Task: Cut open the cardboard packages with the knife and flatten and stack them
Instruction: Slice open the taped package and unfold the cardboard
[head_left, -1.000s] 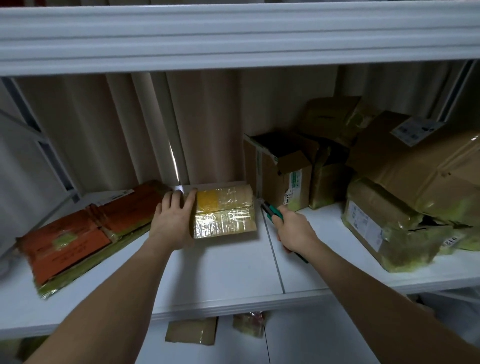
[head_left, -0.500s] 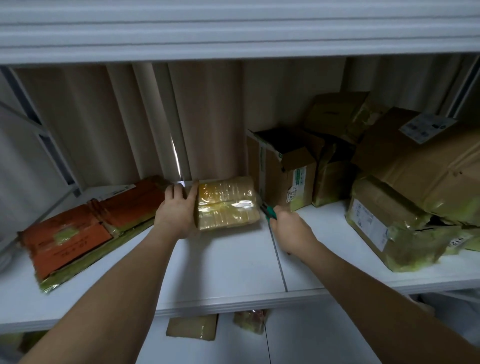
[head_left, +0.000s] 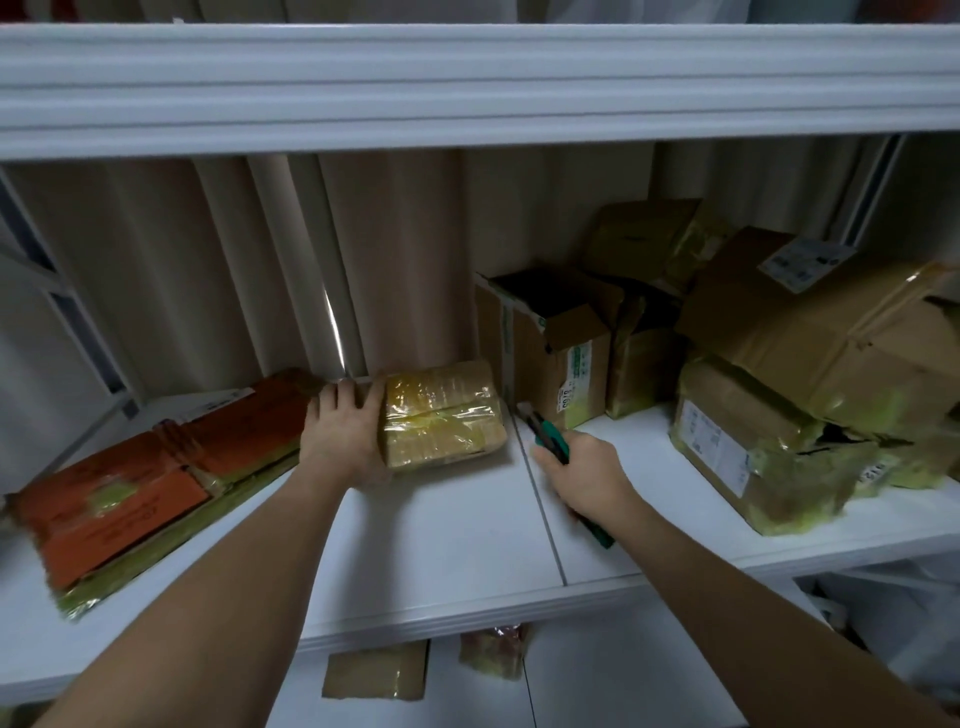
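A: Where's your left hand (head_left: 343, 441)?
B: Fingers laid flat over the left end of the taped package (head_left: 441, 415), mid-shelf (head_left: 441, 545).
A: Right hand (head_left: 584, 475)?
B: You're gripping the green knife (head_left: 550, 441), tip just beside the package's right end.

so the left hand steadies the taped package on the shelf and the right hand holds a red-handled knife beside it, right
Not quite: the head view shows the knife in the right hand has a green handle, not red. The rest holds: the left hand steadies the taped package on the shelf.
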